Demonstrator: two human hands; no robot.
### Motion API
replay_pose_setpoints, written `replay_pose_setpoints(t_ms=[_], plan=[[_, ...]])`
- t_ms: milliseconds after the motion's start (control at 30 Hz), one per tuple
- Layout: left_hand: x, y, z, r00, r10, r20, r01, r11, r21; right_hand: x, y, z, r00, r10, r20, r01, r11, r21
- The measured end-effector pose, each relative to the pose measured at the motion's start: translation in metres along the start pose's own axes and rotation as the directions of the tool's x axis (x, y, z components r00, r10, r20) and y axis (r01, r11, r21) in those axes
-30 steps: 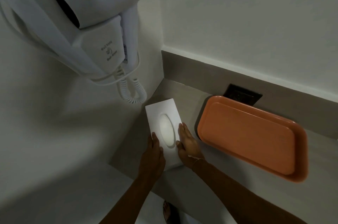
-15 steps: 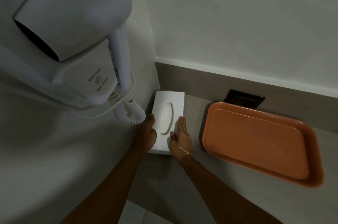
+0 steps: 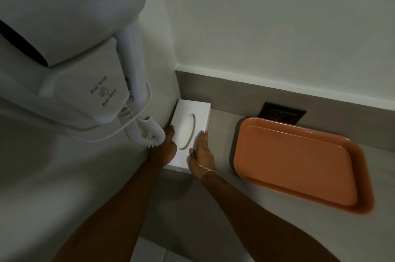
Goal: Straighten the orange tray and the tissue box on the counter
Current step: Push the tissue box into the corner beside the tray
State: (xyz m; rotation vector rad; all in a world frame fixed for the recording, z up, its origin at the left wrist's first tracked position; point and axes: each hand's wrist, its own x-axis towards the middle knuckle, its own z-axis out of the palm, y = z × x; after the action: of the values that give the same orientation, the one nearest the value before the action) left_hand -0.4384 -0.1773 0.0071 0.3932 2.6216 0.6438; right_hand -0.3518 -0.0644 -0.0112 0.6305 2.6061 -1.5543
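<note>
White tissue box [image 3: 199, 116] is lying tucked into the far left corner of the counter [image 3: 222, 133]. Left hand [image 3: 168, 148] and right hand [image 3: 202, 150] are pressing flat against its long sides, fingers straight, curling round nothing. Orange tray [image 3: 299, 161] is sitting to the right, apart from the box, by a dark wall socket [image 3: 282, 113]. Wall hair dryer [image 3: 70, 47] is hanging overhead, coiled cord [image 3: 145, 131] dangling beside the left hand

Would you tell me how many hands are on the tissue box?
2: left hand on the left edge of the tissue box, right hand on its right edge.
</note>
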Motion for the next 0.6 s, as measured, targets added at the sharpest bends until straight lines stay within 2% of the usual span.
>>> replay_pose_setpoints(t_ms=[67,133,233,300,367,433,600], plan=[[-0.004,0.002,0.002,0.998,-0.037,-0.041,0.040,0.997,0.072,-0.001,0.004,-0.005,0.998,-0.023,0.053,0.028,0.995,-0.094],[-0.022,0.004,0.009,0.987,0.036,-0.157,0.001,0.973,0.230,-0.007,0.016,-0.013,0.990,-0.090,0.112,0.110,0.976,-0.189],[-0.071,-0.004,0.034,0.936,0.097,-0.339,-0.037,0.983,0.181,-0.032,0.036,-0.028,0.946,-0.276,0.168,0.320,0.877,-0.359],[-0.102,-0.014,0.056,0.916,0.131,-0.379,-0.058,0.979,0.196,-0.048,0.050,-0.035,0.885,-0.363,0.291,0.462,0.760,-0.457],[-0.126,-0.026,0.076,0.936,0.116,-0.332,-0.041,0.973,0.226,-0.062,0.061,-0.037,0.822,-0.404,0.403,0.569,0.620,-0.540],[-0.143,-0.039,0.092,0.959,0.069,-0.275,0.002,0.968,0.253,-0.068,0.065,-0.036,0.789,-0.440,0.428,0.613,0.529,-0.587],[-0.165,-0.064,0.111,0.980,0.096,-0.176,-0.034,0.944,0.329,-0.069,0.062,-0.024,0.800,-0.431,0.417,0.597,0.514,-0.616]])
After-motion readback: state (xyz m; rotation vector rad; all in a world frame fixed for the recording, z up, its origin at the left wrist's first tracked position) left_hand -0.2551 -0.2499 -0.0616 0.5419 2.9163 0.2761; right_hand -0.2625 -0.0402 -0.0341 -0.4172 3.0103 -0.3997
